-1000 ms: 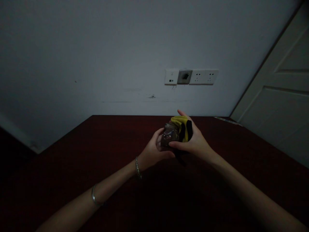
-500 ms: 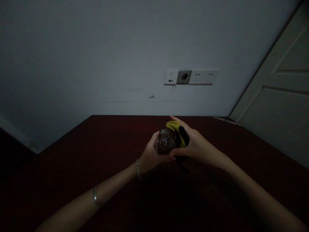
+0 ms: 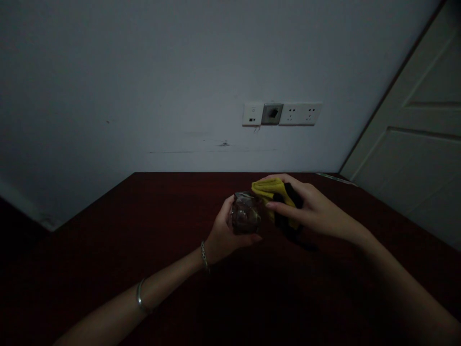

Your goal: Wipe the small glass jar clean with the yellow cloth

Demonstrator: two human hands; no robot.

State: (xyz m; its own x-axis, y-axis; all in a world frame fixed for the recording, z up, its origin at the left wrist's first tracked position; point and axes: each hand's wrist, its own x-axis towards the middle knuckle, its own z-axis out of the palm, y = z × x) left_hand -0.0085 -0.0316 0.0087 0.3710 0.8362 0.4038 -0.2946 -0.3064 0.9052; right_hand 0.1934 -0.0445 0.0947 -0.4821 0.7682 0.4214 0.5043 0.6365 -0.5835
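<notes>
A clear, faceted glass (image 3: 246, 214) is held in my left hand (image 3: 226, 234), with the thumb along its near side and the fingers round its left side. To its right, my right hand (image 3: 306, 206) grips a folded yellow and black cloth (image 3: 275, 190) between thumb and fingers. A dark end of the cloth hangs below that hand. The cloth is close beside the glass; a narrow dark gap shows between them. Dim light hides the finer detail of the glass.
Both hands are above a dark red wooden table (image 3: 173, 206). Its far edge meets a pale wall (image 3: 180, 86) with a row of sockets (image 3: 281, 114). A white panelled door (image 3: 414, 139) stands at the right. A flat patterned strip (image 3: 334, 179) lies at the back right edge.
My right hand has drawn the cloth away from the glass, to the right. More of the glass now shows. My left hand still holds it in nearly the same place.
</notes>
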